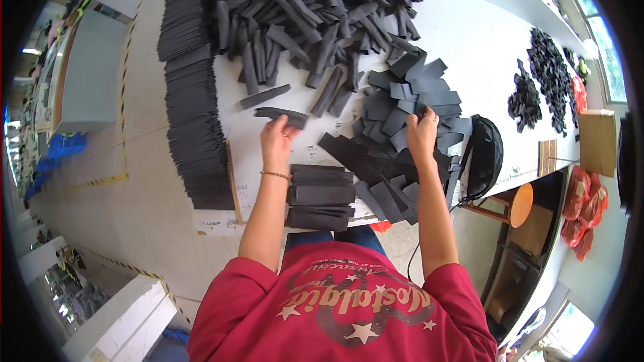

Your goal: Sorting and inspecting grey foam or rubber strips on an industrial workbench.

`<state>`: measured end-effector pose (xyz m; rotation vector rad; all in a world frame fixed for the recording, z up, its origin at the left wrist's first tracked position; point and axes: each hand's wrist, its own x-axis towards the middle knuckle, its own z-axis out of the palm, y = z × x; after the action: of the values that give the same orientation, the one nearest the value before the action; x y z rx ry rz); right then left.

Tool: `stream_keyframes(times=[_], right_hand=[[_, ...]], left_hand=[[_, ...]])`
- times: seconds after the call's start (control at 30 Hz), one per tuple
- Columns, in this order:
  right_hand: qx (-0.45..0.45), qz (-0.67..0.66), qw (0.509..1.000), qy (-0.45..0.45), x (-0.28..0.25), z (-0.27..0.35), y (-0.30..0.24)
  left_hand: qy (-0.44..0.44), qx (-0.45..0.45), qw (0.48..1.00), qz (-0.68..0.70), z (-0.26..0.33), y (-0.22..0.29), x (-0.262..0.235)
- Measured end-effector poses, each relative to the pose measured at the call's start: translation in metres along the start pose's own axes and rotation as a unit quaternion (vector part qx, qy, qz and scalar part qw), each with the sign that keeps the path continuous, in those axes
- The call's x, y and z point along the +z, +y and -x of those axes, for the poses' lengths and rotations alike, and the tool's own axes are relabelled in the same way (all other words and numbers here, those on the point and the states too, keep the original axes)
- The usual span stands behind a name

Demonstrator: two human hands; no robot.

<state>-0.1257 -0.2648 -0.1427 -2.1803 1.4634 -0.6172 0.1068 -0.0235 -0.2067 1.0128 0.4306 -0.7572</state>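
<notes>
A dark folded strip (295, 119) is pinched between the thumb and fingers of my left hand (277, 139), just above the white table. Over the heap of flat dark rectangular pieces (382, 108), my right hand (422, 135) has its fingers closed at a flat dark piece (439, 98); its hold is partly hidden. Between my forearms, near the front edge, lie short stacks of dark folded pieces (323, 194). One loose dark strip (265, 96) rests just beyond my left hand.
A large pile of dark rolled strips (308, 7) covers the table's far part. A long row of stacked dark pieces (191, 114) lines the left edge. At right are a black mesh-like bag (486, 154), small dark piles (524, 102), a cardboard box (597, 141) and an orange-topped stool (521, 206).
</notes>
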Motion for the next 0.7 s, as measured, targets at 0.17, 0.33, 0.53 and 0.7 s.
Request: stream_keyframes(times=[0.17, 0.33, 0.53, 0.7], right_hand=[[-0.172, -0.039, 0.977, -0.123, -0.040, 0.050, -0.054], [-0.245, -0.098, 0.947, -0.182, -0.061, 0.096, -0.086], [-0.294, -0.172, 0.921, -0.187, -0.071, 0.114, -0.104], [-0.320, -0.187, 0.918, -0.139, -0.071, 0.124, -0.119]], left_hand=[[-0.081, -0.048, 0.995, 0.034, 0.063, 0.014, 0.014], [-0.112, -0.060, 0.988, 0.085, 0.098, 0.023, 0.023], [-0.121, -0.046, 0.988, 0.082, 0.124, 0.028, 0.031], [-0.113, -0.032, 0.990, 0.079, 0.141, 0.027, 0.038]])
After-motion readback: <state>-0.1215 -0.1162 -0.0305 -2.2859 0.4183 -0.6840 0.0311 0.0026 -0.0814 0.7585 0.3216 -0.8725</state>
